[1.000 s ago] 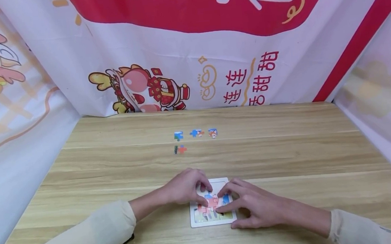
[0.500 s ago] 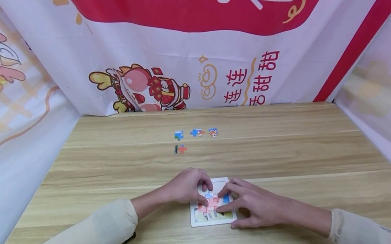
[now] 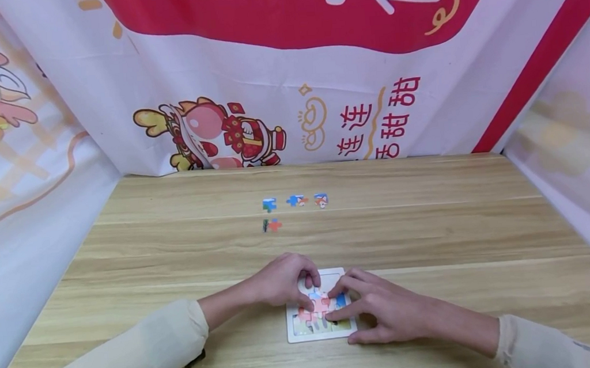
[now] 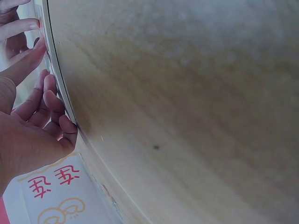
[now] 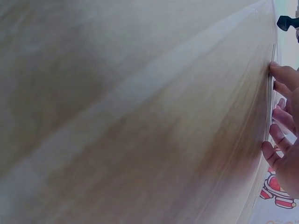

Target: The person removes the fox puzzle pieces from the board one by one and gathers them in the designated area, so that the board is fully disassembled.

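A white-framed jigsaw puzzle board point(image 3: 318, 337) lies on the table in the head view, its lower part filled with joined pieces. A pink puzzle piece point(image 3: 321, 305) sits in the middle of the picture. My left hand point(image 3: 283, 281) comes from the left, its thumb at this piece's left side and its curled forefinger near the top. From the right, my right hand point(image 3: 382, 305) spreads bent fingers over the pieces, two fingertips at the pink piece's right and lower edges. Its thumb rests by the board's lower right corner. Both wrist views show fingertips at the board's edge.
Beyond the board lie several loose pieces: a blue-green piece point(image 3: 269, 204), a blue-orange piece point(image 3: 296, 200), a fox-face piece point(image 3: 321, 200) and a red-black piece point(image 3: 273, 225). A printed cloth point(image 3: 288, 92) hangs at the wooden table's point(image 3: 433, 225) back edge.
Both hands keep nearly the same place on the board; the loose pieces lie as before.
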Demonstrator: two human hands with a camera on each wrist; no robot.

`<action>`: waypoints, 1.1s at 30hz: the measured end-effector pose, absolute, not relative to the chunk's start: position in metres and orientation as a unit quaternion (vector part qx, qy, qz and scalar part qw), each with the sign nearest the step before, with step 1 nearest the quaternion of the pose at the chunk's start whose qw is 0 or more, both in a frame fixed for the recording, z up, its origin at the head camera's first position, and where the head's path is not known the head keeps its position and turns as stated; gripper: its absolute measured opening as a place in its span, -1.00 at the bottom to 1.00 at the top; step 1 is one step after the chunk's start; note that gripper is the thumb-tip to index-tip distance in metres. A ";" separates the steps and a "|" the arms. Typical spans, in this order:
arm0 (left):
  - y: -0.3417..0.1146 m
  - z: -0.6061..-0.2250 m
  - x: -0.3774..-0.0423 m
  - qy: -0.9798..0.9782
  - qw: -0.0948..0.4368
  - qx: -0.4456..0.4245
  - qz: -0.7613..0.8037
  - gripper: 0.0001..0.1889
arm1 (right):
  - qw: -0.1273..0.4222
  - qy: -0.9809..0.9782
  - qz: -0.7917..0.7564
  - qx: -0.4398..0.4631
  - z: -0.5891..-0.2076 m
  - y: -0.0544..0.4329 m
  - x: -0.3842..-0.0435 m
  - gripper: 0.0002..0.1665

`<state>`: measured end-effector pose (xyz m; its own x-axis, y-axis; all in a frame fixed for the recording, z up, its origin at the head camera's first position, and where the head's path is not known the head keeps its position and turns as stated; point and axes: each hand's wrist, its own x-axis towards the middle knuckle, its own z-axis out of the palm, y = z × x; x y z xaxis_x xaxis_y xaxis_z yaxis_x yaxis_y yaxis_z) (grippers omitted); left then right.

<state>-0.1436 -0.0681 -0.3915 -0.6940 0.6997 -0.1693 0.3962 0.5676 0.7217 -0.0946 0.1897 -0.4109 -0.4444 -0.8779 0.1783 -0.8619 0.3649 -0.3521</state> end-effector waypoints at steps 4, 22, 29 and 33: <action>-0.068 -0.391 -0.144 0.854 0.226 0.321 0.341 -0.72 | 0.024 0.828 -0.197 -0.524 -0.410 0.189 -0.095 -0.49; -0.074 -0.391 -0.148 0.801 0.258 0.330 0.428 -0.87 | 0.012 0.827 -0.194 -0.527 -0.411 0.191 -0.093 -0.47; -0.077 -0.391 -0.153 0.786 0.281 0.311 0.454 -0.92 | 0.005 0.824 -0.196 -0.532 -0.412 0.191 -0.093 -0.48; -0.081 -0.389 -0.157 0.790 0.280 0.292 0.460 -0.89 | 0.008 0.825 -0.196 -0.531 -0.411 0.191 -0.093 -0.47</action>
